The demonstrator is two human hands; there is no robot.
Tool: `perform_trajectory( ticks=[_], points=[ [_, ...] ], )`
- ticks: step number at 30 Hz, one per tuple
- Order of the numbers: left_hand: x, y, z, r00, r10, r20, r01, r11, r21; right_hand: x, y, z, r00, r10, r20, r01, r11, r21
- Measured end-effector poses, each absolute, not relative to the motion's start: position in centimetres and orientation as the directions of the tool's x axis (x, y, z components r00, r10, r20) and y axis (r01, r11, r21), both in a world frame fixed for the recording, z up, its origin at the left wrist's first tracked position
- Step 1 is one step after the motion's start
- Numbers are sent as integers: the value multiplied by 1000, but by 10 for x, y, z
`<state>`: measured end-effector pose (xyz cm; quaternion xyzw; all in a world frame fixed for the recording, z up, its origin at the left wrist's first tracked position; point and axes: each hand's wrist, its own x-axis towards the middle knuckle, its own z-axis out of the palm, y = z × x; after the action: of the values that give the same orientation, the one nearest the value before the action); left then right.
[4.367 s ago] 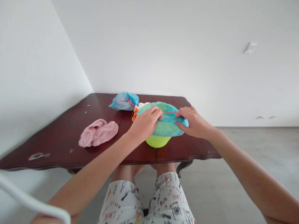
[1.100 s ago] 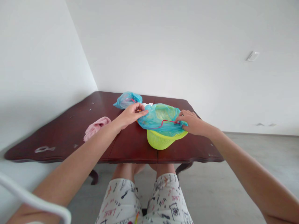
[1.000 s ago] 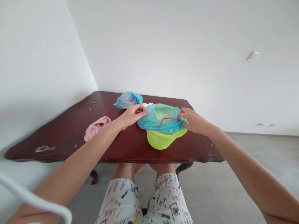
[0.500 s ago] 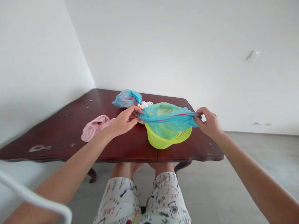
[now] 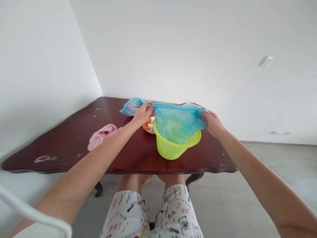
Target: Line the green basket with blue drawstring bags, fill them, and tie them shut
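A dark-red table (image 5: 138, 155) spans mid-frame. Just right of centre, a yellow-green basket (image 5: 170, 151) — partly inside it a blue bag (image 5: 175, 124), its upper corners gripped by left hand (image 5: 143, 114) and right hand (image 5: 213, 124) — red drawstring (image 5: 192, 103) on top.

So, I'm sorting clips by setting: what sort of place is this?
Probably a room in a home: a dark, wavy-edged table, plain white walls and a yellow-green basket on the table.

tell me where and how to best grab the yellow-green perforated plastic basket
I'd grip the basket by its near-right rim, from the right: it flares outward there, uncovered by the translucent blue plastic bag; an orange-and-white packet crowds the left.
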<state>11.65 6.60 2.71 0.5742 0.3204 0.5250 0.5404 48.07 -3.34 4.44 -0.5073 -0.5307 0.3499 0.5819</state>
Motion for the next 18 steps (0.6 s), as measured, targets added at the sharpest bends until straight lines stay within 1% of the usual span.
perform_trajectory(
  ticks=[1,2,3,4,7,8,9,12,13,14,15,16,17,18],
  points=[
    [121,66,29,243,933,264,-192,-221,956,478,-34,44,174,958,228,40,224,-974],
    [125,65,30,238,932,274,-185,-233,955,475,-34,45,157,966,204,-15,209,-978],
    [128,65,31,230,930,286,-178,-249,952,473,-34,45,146,970,194,-19,198,-980],
    [132,64,33,226,928,298,-174,-262,949,471,-33,46,141,970,199,25,197,-980],
    [141,62,37,236,911,338,-150,-310,939,465,-31,49,115,962,248,254,212,-943],
    [142,61,38,245,903,352,-138,-327,935,462,-31,49,88,967,241,291,206,-934],
    [143,61,39,255,893,369,-123,-349,929,458,-32,49,56,975,214,287,190,-939],
    [140,60,40,306,838,451,-104,-442,891,445,-35,48,-51,993,108,119,113,-986],
    [137,60,40,329,814,479,-108,-471,875,442,-38,48,-75,992,106,67,111,-992],
    [133,60,39,354,792,497,-108,-493,863,441,-41,48,-82,988,133,54,138,-989],
    [129,60,38,377,777,505,-100,-508,856,441,-44,49,-77,980,183,99,190,-977],
    [123,59,36,402,765,503,-80,-518,852,444,-48,51,-70,966,247,203,256,-945],
    [118,59,35,428,756,496,-52,-527,848,449,-53,53,-69,944,322,343,326,-881],
    [112,58,34,455,746,486,-21,-537,843,456,-59,55,-81,913,399,485,386,-785]
  ],
)
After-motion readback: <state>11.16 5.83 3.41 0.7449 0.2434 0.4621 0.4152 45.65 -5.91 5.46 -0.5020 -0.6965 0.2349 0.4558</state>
